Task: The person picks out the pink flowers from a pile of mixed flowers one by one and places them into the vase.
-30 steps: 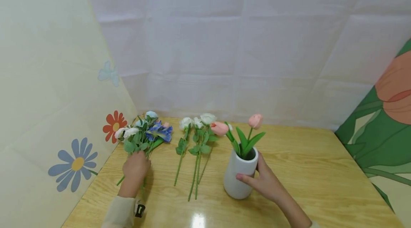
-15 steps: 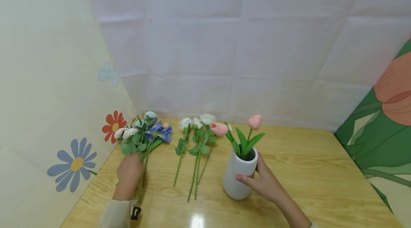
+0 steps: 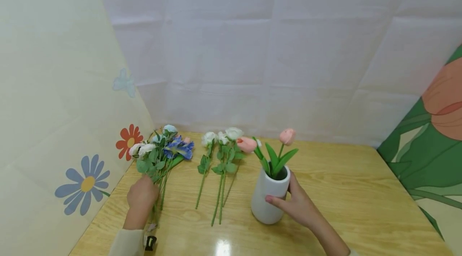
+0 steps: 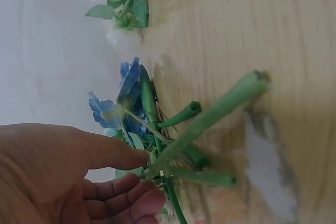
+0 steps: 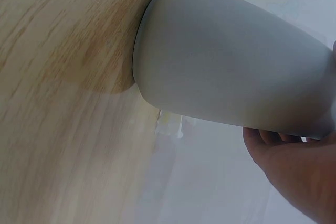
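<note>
At near left, the left hand (image 3: 141,194) pinches a green stem (image 4: 215,111) beneath a mixed bunch (image 3: 153,160) with a blue iris (image 3: 179,148). To the right, the right hand (image 3: 297,202) curls around the upright white vase (image 3: 264,188), holding pink tulips (image 3: 287,136). Between, white roses (image 3: 234,132) lie toward the far white cloth (image 3: 223,59).

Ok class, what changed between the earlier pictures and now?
The left hand has shifted left and slightly toward the person, pinching a green stem at the blue-and-white flower bunch; whether its grip changed is unclear. The right hand still holds the rounded white vase with two pink tulips; white roses stayed put.
</note>
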Action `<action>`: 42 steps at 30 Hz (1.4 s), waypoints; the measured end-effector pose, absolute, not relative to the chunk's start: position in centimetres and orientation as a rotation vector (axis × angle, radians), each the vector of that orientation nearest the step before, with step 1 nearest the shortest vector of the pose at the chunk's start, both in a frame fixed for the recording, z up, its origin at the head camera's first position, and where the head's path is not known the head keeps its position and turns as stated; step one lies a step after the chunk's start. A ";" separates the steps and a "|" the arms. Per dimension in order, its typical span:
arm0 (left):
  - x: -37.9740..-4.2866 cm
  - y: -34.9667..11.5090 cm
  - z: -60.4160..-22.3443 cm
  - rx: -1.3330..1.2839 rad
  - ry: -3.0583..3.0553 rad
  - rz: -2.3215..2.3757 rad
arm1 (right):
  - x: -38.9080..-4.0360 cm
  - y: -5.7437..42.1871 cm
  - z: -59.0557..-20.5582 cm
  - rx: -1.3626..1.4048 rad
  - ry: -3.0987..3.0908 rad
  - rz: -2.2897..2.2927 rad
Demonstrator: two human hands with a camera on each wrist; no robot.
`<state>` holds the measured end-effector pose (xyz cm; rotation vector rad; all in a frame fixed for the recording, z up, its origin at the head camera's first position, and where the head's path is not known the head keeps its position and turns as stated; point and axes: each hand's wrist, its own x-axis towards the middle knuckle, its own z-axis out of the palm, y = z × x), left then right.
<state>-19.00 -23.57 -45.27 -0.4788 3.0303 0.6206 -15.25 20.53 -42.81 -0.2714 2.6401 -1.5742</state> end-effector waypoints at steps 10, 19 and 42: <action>-18.9 -24.0 -45.7 -0.503 2.991 0.622 | -15.2 20.5 -43.0 -0.315 2.653 -1.612; -18.9 -24.0 -45.9 -0.493 3.018 0.649 | -15.1 20.5 -42.8 -0.291 2.648 -1.592; -18.4 -24.6 -44.6 -0.474 3.223 0.603 | -15.2 20.6 -42.8 -0.291 2.659 -1.564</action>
